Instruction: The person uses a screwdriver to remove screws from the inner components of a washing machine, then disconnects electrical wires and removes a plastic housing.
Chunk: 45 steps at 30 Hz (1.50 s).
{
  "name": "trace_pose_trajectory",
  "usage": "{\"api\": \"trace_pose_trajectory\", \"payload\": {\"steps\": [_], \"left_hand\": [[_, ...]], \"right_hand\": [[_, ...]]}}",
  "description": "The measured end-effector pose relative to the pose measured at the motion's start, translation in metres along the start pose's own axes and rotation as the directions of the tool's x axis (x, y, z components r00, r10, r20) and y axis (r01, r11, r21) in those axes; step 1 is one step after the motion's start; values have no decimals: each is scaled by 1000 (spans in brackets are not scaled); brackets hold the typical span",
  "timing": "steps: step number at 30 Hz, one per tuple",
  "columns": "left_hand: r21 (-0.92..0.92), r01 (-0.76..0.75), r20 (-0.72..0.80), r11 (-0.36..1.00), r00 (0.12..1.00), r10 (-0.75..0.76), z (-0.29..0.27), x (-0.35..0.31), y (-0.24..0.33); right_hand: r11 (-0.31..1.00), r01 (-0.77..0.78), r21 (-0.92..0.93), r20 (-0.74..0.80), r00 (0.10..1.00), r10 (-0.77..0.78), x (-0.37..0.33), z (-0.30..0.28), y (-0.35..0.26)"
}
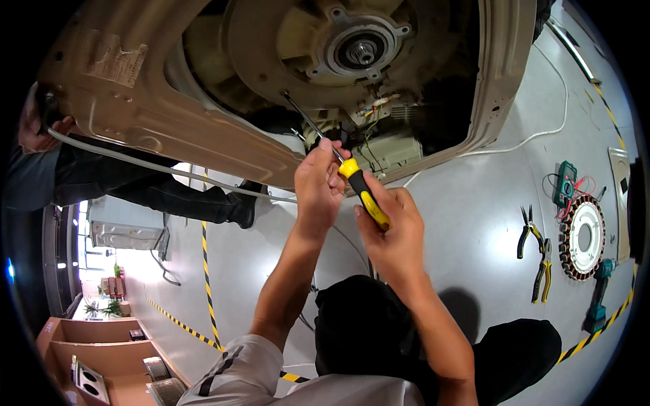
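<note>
My right hand [396,227] is closed round the yellow-and-black handle of a screwdriver [357,177]. With thumb and fingers, my left hand [318,177] pinches its metal shaft just ahead of the handle. The tip of the shaft meets the rear of a washing machine tub [257,54], low and left of the metal hub [359,51] with its splined shaft. Around this opening runs the beige metal casing [156,101]. Below the tub, coloured wires [372,108] and a pale housing [393,152] show inside; whatever sits at the screwdriver tip is too small to make out.
On the floor at right lie pliers [528,230], more pliers [544,274], a multimeter [565,183], a copper-wound stator ring [583,237] and a cordless drill [598,298]. At left another person's hand [40,125] is by the casing. A grey hose [169,164] crosses below it.
</note>
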State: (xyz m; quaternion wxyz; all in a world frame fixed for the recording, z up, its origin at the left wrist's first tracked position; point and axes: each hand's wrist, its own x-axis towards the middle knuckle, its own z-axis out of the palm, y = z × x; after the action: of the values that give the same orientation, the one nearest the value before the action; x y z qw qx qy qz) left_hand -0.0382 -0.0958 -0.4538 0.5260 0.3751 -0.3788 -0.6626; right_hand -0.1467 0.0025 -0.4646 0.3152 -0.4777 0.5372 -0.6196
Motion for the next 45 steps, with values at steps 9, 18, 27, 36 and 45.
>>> {"api": "trace_pose_trajectory", "payload": {"steps": [9, 18, 27, 36, 45], "left_hand": [[-84, 13, 17, 996, 1000, -12, 1, 3, 1], [12, -51, -80, 999, 995, 52, -5, 11, -5], [-219, 27, -48, 975, 998, -38, -1, 19, -3], [-451, 6, -62, 892, 997, -38, 6, 43, -10], [-459, -40, 14, 888, 999, 52, 37, 51, 7]], "right_hand": [[-109, -764, 635, 750, 578, 322, 7, -18, -5], [912, -288, 293, 140, 956, 257, -7, 12, 8], [661, -487, 570, 258, 871, 419, 1, 6, -3], [659, -480, 579, 161, 860, 485, -1, -14, -10], [673, -460, 579, 79, 853, 515, -11, -65, 3]]}}
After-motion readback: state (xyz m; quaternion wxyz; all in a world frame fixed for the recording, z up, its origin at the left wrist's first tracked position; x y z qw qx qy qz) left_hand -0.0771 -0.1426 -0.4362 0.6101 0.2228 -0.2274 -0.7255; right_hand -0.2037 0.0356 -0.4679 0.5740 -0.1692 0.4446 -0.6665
